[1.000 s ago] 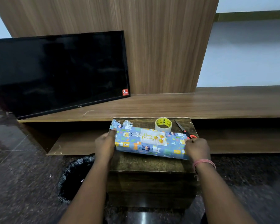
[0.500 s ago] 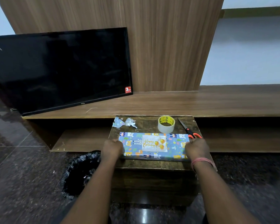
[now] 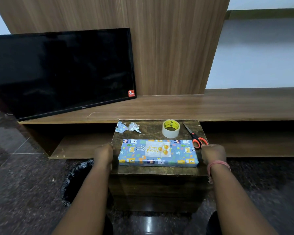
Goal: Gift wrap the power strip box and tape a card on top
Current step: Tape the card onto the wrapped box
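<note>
The wrapped box point(image 3: 180, 156), in blue cartoon-animal paper, lies flat on the small dark wooden table point(image 3: 158, 171). A pale "Happy Birthday" card point(image 3: 158, 149) with gold balloons sits on its top face. My left hand point(image 3: 103, 155) hovers just off the box's left end, at the table's left edge, with a narrow gap between them. Just off the right end is my right hand point(image 3: 213, 154), a pink band on its wrist. Both hands have loosely curled fingers and hold nothing.
A roll of clear tape point(image 3: 171, 131) and orange-handled scissors point(image 3: 196, 139) lie behind the box. Crumpled paper scraps point(image 3: 127, 128) sit at the back left. A black bin bag point(image 3: 76, 180) is on the floor at the left. A television point(image 3: 61, 72) leans on the wooden shelf point(image 3: 210, 106).
The box was tilted up between my hands, then laid flat on the table. Both hands have let go and moved slightly outward from its ends.
</note>
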### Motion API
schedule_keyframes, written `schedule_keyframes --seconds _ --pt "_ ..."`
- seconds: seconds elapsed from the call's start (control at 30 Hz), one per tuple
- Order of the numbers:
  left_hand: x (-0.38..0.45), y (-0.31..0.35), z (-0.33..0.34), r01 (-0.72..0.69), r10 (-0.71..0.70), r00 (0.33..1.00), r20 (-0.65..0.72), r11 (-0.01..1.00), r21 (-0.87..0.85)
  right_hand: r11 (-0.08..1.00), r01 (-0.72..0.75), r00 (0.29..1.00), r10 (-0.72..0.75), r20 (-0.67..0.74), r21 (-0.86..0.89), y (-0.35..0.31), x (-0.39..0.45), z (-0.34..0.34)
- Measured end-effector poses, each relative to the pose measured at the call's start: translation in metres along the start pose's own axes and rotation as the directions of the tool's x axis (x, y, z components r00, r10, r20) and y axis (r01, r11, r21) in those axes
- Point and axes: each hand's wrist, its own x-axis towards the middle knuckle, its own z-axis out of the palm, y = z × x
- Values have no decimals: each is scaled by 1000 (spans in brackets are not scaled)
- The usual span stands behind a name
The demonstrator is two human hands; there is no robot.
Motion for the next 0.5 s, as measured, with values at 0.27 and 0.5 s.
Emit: schedule_keyframes --seconds 0.27,0.5 --pt "-13 4 7 -114 86 970 229 987 115 973 208 966 -220 134 102 -8 -13 10" --pt "-21 19 13 -214 294 938 184 907 -362 743 -37 978 -110 177 668 -24 -11 6"
